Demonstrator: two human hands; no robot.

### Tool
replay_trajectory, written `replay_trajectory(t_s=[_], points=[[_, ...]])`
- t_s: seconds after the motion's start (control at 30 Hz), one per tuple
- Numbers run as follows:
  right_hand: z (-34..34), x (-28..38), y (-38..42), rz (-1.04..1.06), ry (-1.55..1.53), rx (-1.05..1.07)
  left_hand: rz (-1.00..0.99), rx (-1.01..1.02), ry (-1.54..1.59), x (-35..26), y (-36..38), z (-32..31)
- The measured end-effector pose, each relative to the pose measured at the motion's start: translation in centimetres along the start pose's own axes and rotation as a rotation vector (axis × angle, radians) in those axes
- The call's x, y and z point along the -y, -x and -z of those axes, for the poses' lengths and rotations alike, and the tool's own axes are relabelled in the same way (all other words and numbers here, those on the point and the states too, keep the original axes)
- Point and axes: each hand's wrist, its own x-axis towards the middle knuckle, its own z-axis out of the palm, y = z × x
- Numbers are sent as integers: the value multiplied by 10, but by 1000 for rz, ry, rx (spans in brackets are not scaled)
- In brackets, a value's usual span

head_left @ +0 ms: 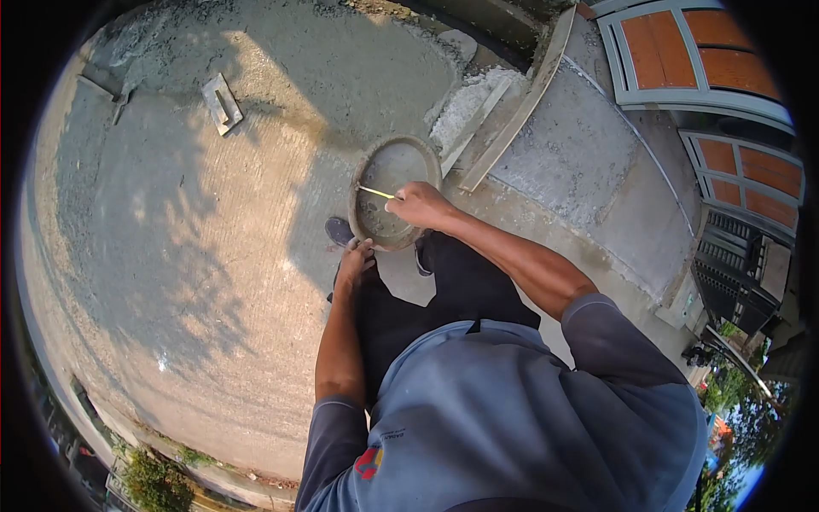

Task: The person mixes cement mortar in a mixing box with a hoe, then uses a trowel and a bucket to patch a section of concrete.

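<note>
A round, mud-coloured hoop point(364, 224) stands in front of my legs, with greyish, wet-looking material showing within its rim. My left hand point(358, 252) has its fingers closed on the near-left part of that rim. Over the right side of the hoop, my right hand point(418, 206) is closed around a thin yellow-and-white strip point(375, 193). The strip reaches left across the opening, its far tip at the left rim. What lies inside my right fist is hidden. My dark shoe point(339, 229) shows just left of the hoop.
A float with a handle point(223, 104) lies on the concrete slab point(256, 230) at upper left, near a long-handled tool point(113, 96). Wooden boards point(522, 107) edge the slab on the right, beside a trench point(490, 30). Orange-panelled gates point(695, 55) stand at far right.
</note>
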Motion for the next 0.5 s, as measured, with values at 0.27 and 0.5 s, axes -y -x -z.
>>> replay_trajectory(t_s=[0.27,0.5], points=[[22,14,-79,-114,-161,-108,29,-34,48,-101,-70,41],[19,19,-154,-118,-259,-148,138,-29,3,-175,-129,49]])
